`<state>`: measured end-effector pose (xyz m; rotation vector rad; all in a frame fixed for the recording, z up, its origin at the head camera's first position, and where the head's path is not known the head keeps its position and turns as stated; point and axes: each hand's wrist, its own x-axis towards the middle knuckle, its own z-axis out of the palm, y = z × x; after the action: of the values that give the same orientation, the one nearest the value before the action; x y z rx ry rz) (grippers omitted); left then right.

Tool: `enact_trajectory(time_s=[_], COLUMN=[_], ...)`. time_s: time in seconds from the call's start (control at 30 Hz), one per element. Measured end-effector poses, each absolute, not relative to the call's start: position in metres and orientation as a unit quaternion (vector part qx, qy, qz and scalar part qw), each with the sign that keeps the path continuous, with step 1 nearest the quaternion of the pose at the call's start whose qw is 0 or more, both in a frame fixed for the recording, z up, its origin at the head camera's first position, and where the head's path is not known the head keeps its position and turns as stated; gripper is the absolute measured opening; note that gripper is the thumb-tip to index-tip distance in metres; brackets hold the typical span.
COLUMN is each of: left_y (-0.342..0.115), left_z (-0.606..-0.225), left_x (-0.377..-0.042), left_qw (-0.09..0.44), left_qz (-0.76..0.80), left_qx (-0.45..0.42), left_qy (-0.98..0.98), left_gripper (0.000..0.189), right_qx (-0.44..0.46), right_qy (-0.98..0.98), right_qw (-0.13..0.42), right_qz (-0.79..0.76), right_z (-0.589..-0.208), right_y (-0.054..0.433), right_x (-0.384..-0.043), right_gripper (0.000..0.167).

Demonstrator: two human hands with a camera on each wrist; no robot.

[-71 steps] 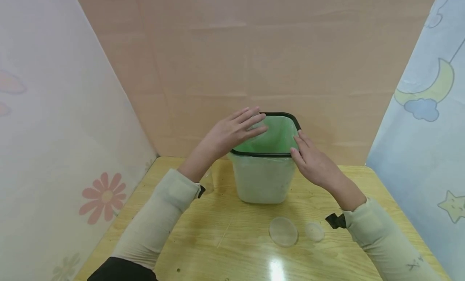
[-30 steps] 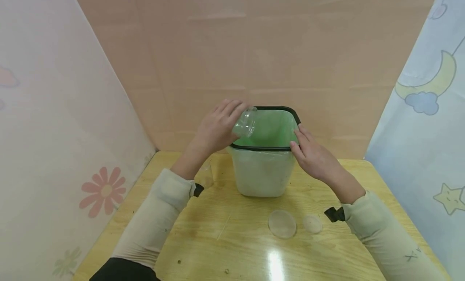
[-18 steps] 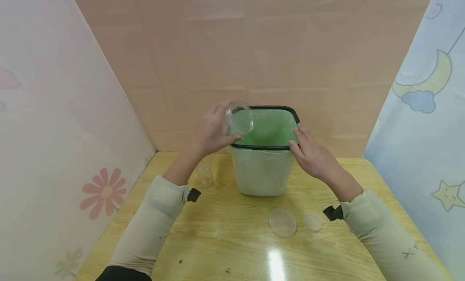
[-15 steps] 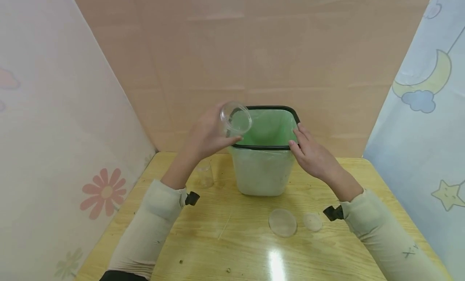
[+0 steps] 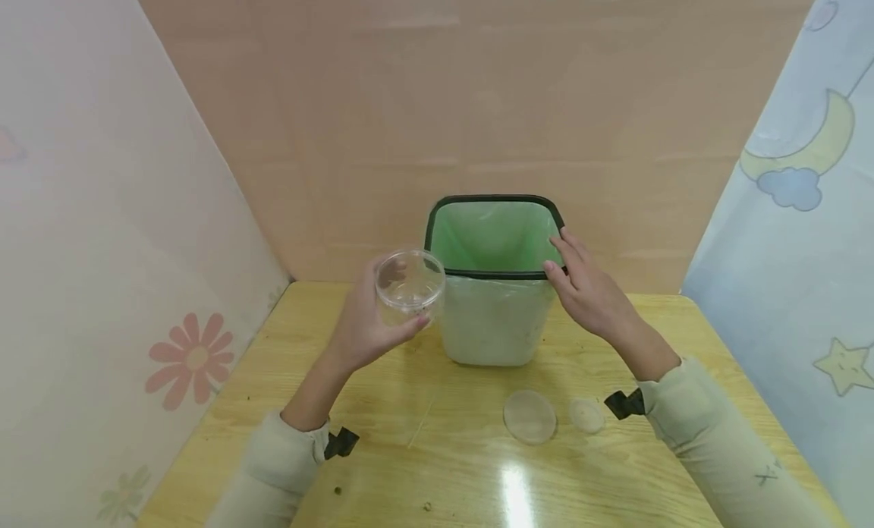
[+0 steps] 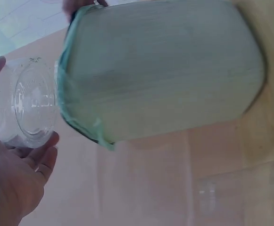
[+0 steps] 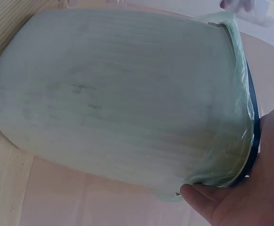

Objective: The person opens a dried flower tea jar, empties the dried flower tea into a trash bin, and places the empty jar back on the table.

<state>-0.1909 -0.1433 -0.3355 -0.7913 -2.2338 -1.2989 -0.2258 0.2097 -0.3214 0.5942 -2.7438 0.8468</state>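
Note:
My left hand (image 5: 358, 331) holds a clear plastic jar (image 5: 408, 306) with its mouth up, left of the trash can (image 5: 497, 327) and just below its rim level. A few dark specks show on the jar's wall. The can is pale, with a black rim ring and a green liner bag (image 5: 495, 228) inside. My right hand (image 5: 590, 297) grips the can's right rim, thumb and fingertips over the edge. In the right wrist view, fingers (image 7: 200, 195) touch the can's outside below the ring. Its base stands on the table.
Two clear round lids (image 5: 529, 416) lie on the table (image 5: 464, 482) in front of the can. Left of them is a thin pale line-like strip (image 5: 420, 424). Another clear container (image 6: 243, 190) stands left of the can. Papered walls enclose three sides.
My left hand tipped the jar over the can's opening, then turned it upright and drew it back, left and down. My right hand has stayed at the rim.

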Motion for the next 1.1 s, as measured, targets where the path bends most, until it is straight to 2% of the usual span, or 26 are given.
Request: enact_trajectory(time_s=[0.2,0.47,0.8,0.97,1.1], left_y=[-0.145,-0.138,-0.120,-0.112,-0.110], left_z=[-0.368,-0.393,-0.442,-0.462,-0.471], left_x=[-0.181,-0.172,-0.167,-0.167,-0.166], left_qw=[0.199,0.162,0.023,-0.019,-0.033], left_qz=[-0.469,-0.460,-0.469,-0.452,-0.450], left_qx=[-0.287,-0.281,-0.227,-0.207,-0.199], left_qy=[-0.811,-0.826,-0.853,-0.868,-0.870], left_gripper=[0.088,0.091,0.098,0.106,0.107], right_qx=[0.203,0.207,0.201,0.186,0.174], right_qy=[-0.926,-0.920,-0.898,-0.893,-0.893], right_qw=[0.113,0.116,0.145,0.168,0.171], right_qz=[0.299,0.312,0.362,0.374,0.378], right_z=[-0.323,-0.324,-0.334,-0.342,-0.349], right_y=[0.211,0.211,0.220,0.229,0.234], right_x=[-0.223,-0.219,-0.215,-0.214,-0.212], right_gripper=[0.066,0.065,0.063,0.060,0.059])
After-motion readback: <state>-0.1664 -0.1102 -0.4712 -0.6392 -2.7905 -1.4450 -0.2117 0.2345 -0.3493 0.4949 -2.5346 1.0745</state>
